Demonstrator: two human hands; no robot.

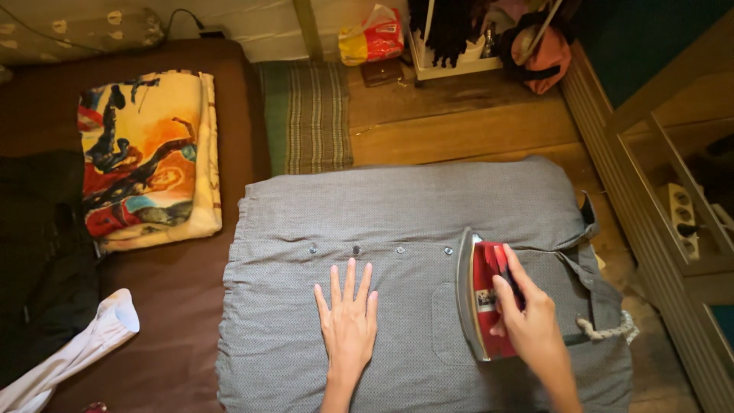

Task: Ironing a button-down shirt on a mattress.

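Note:
A grey buttoned shirt [397, 206] lies spread flat over a padded surface, its collar to the right. My left hand [349, 321] rests palm down on the shirt below the row of buttons, fingers apart. My right hand [527, 317] grips the handle of a red and silver iron [480, 294], which stands on the shirt beside the chest pocket. A braided cord [608, 331] trails from the iron toward the right.
A folded colourful blanket [149, 157] lies on the brown mattress [180, 291] at left, with black clothing [42, 252] and a white garment [84, 348]. A striped green mat [308, 115], a snack bag [372, 34], a power strip [683, 219] and wooden shelving [657, 222] surround.

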